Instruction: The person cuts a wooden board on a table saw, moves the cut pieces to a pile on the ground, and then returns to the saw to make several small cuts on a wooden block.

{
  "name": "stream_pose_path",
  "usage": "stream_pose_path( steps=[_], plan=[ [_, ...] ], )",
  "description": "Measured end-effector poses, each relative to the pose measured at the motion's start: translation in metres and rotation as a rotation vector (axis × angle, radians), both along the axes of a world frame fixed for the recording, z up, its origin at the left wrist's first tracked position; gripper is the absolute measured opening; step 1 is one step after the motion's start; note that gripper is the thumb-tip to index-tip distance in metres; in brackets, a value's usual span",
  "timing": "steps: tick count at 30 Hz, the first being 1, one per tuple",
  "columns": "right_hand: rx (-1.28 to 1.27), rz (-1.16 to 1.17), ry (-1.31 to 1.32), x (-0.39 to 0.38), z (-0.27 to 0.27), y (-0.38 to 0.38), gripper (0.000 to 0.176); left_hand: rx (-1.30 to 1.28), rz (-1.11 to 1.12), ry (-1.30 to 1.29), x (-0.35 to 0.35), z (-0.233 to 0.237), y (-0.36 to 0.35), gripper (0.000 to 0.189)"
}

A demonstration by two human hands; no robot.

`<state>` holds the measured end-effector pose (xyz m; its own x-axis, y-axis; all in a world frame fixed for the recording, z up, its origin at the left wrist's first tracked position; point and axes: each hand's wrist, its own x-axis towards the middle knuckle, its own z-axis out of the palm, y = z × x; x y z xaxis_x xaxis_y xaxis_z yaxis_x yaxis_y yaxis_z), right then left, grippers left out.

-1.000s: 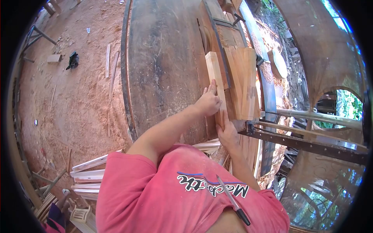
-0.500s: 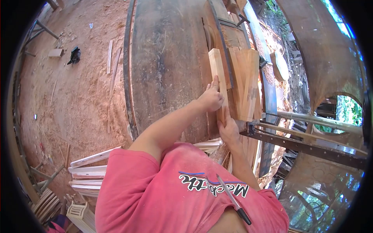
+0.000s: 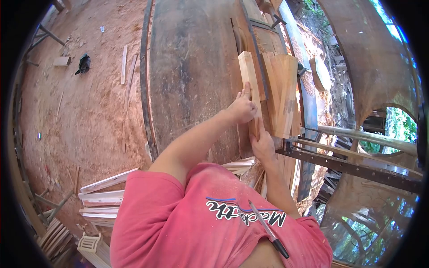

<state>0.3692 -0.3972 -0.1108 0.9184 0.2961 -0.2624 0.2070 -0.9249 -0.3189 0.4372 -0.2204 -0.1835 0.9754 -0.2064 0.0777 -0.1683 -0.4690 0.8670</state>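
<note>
Pushed forward, strip (image 3: 247,73), left hand (image 3: 242,109) curled on it, right hand (image 3: 262,145) gripping its end (bare tabletop (image 3: 190,80) leftward).

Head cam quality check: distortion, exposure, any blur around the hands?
Head view: strong fisheye, the table edge bows and a black vignette fills the corners. The foliage at far right is overexposed. Soft, even daylight falls on the wood strip, with no hard shadows. The left hand and right hand are sharp, with no motion blur.
</note>
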Motion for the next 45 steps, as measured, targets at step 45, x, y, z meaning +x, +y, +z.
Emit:
stream_pose_path(
  steps=[45],
  plan=[
    [0.084, -0.083, -0.454, 0.073, -0.009, -0.071, 0.059, -0.011, 0.013, 0.037, 0.004, -0.004, 0.003, 0.039]
  ],
)
